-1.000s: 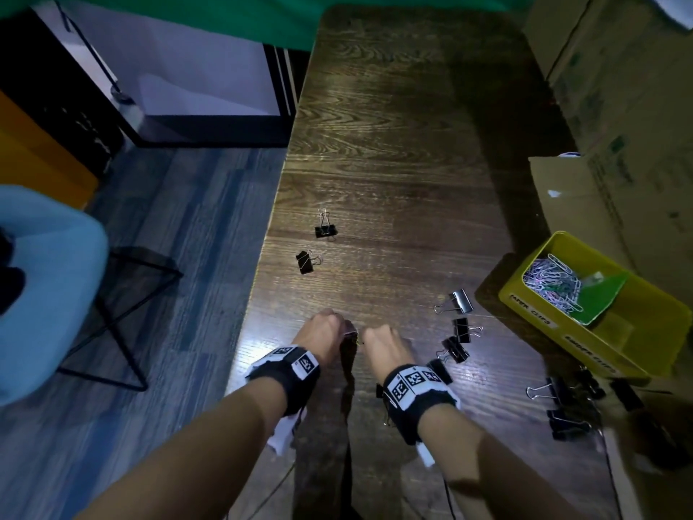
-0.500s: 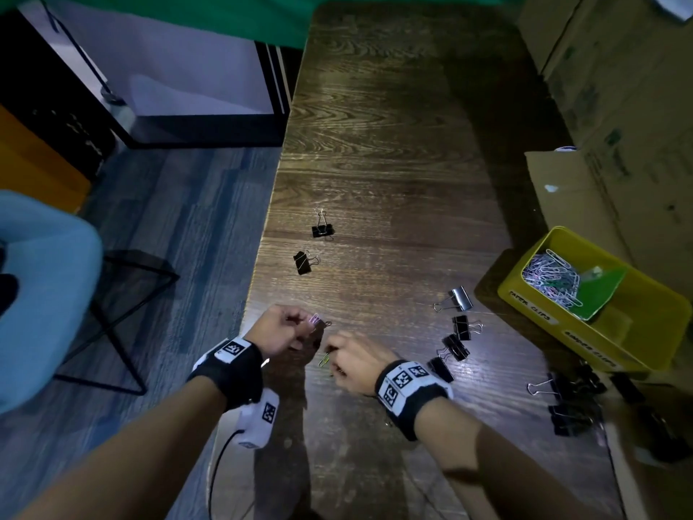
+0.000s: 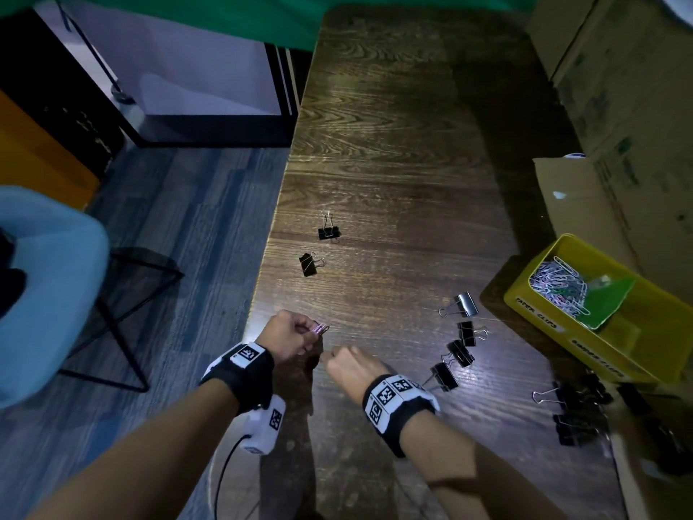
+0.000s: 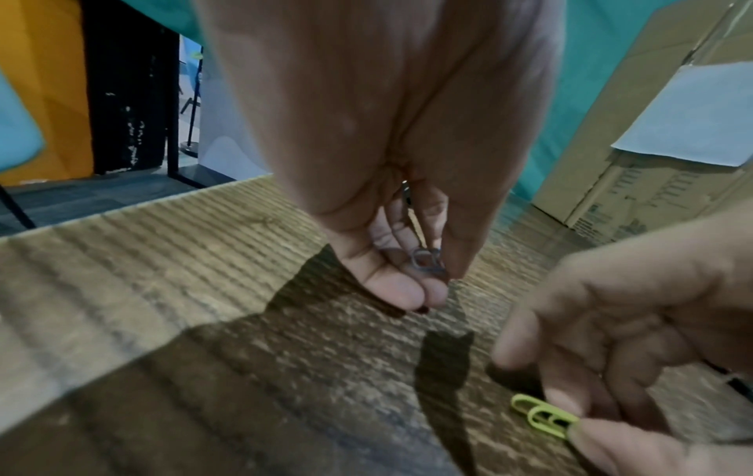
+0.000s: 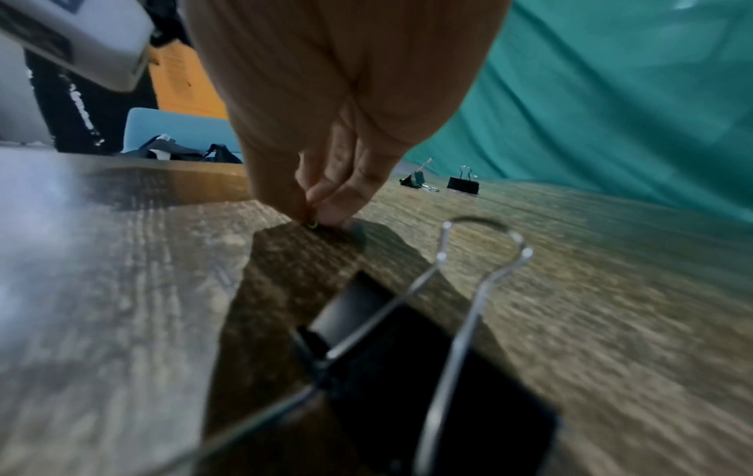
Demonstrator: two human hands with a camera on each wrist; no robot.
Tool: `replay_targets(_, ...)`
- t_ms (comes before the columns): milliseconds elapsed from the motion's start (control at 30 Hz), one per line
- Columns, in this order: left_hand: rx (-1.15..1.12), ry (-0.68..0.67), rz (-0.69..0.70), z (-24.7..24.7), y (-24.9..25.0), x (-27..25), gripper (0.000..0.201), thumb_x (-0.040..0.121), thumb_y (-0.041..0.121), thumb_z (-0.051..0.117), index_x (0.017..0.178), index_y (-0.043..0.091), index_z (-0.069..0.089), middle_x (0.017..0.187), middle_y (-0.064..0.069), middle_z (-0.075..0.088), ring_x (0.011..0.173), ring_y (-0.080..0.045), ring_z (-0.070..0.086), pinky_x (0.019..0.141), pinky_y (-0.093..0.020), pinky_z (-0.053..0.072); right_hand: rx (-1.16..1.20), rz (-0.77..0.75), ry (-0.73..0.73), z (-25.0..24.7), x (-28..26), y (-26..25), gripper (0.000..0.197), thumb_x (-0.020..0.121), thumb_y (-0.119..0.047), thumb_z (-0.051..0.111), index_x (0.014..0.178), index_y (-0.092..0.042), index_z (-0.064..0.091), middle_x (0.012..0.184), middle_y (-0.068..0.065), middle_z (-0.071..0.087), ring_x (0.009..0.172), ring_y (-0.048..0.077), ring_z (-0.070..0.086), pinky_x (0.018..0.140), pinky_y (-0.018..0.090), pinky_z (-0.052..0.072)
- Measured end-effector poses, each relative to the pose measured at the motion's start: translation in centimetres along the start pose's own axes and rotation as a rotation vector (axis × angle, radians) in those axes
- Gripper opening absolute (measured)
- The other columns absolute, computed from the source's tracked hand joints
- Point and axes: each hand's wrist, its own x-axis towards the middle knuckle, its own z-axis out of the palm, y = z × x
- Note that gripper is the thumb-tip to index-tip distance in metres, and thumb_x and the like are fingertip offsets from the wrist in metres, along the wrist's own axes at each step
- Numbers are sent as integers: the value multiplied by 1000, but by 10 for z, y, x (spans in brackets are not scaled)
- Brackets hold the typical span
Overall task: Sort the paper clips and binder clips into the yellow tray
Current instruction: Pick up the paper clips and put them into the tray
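Observation:
My left hand [image 3: 288, 334] pinches pink paper clips [image 3: 320, 328] just above the table's left edge; in the left wrist view the paper clips [image 4: 425, 259] sit between thumb and fingers. My right hand [image 3: 350, 364] pinches a green paper clip [image 4: 542, 415] low over the wood, seen as a small yellow-green loop [image 5: 311, 223] at my fingertips. The yellow tray [image 3: 525, 300] stands at the right, one compartment holding a heap of paper clips [image 3: 558, 285]. Black binder clips [image 3: 459, 352] lie between my right hand and the tray.
Two binder clips [image 3: 329, 231] lie farther up the table near its left edge, and a silver binder clip [image 3: 467, 305] lies by the tray. More black clips [image 3: 573, 418] lie at the lower right. Cardboard boxes [image 3: 618, 106] line the right side. A blue chair [image 3: 45, 279] stands left.
Both hands drew back toward me and to the left, then parted. The left hand lifted with the pink clips and the right hand holds the green clip apart from it.

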Motion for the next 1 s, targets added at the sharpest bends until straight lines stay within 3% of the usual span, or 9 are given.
replay_targets(100, -15, -38, 3, 4, 3, -2, 19, 84, -6, 59, 87, 12, 66, 60, -1, 61, 46, -7, 54, 46, -18, 45, 23, 60, -16, -2, -4, -5, 31, 86, 15, 39, 112, 9, 56, 112, 25, 56, 105, 39, 56, 81, 45, 47)
replay_targets(233, -143, -52, -63, 13, 12, -9, 20, 81, -8, 62, 75, 11, 64, 58, -1, 63, 49, -9, 57, 51, -22, 49, 112, 123, -39, -10, -12, 0, 29, 90, 7, 40, 113, 2, 56, 113, 22, 56, 106, 38, 55, 79, 43, 46)
replay_targets(333, -297, -78, -111, 20, 27, -16, 19, 80, -9, 59, 72, 8, 63, 63, -9, 60, 49, -13, 55, 52, -25, 49, 357, 173, 107, -17, -27, 20, 22, 90, -6, 45, 105, -11, 60, 105, 14, 59, 92, 31, 61, 70, 31, 45)
replay_targets(400, -403, -143, -132, 25, 44, -17, 18, 82, -12, 53, 84, 3, 63, 66, -13, 58, 47, -18, 53, 49, -25, 47, 553, 217, 226, -22, -42, 39, 18, 87, -9, 52, 98, -16, 65, 97, 6, 63, 82, 21, 62, 75, 29, 52)
replay_targets(500, -431, -241, -120, 36, 80, -12, 22, 86, -10, 46, 103, -4, 58, 69, -14, 55, 48, -18, 52, 46, -25, 46, 762, 317, 388, -34, -72, 72, 16, 85, -8, 62, 96, -17, 70, 92, -3, 68, 75, 5, 59, 79, 16, 49)
replay_targets(733, -205, -388, 126, 103, 213, 8, 14, 86, -9, 51, 95, -2, 60, 68, -10, 58, 46, -12, 51, 41, -21, 43, 1004, 540, 810, -60, -157, 166, 27, 80, -5, 68, 75, -31, 67, 71, -4, 69, 68, 16, 64, 71, 28, 54)
replay_targets(867, 37, -382, 312, 168, 275, 29, 14, 85, -7, 56, 91, 3, 63, 53, 0, 58, 42, -5, 51, 42, -17, 44, 853, 700, 993, -79, -194, 217, 15, 82, -12, 68, 80, -27, 68, 68, 2, 68, 57, 2, 57, 66, 19, 48)
replay_targets(933, 159, -367, 412, 198, 296, 35, 11, 86, -3, 58, 91, 1, 67, 57, -4, 61, 46, -8, 55, 49, -21, 49, 721, 771, 983, -89, -202, 239, 10, 83, -15, 65, 88, -22, 71, 70, 0, 68, 63, 2, 58, 76, 22, 49)
replay_targets(1000, 330, -327, 498, 223, 310, 38, 13, 87, 5, 59, 96, 6, 69, 72, -10, 68, 58, -14, 60, 59, -21, 50, 657, 811, 910, -96, -202, 257, 12, 85, -16, 63, 94, -19, 71, 76, -4, 66, 85, 13, 62, 92, 31, 49)
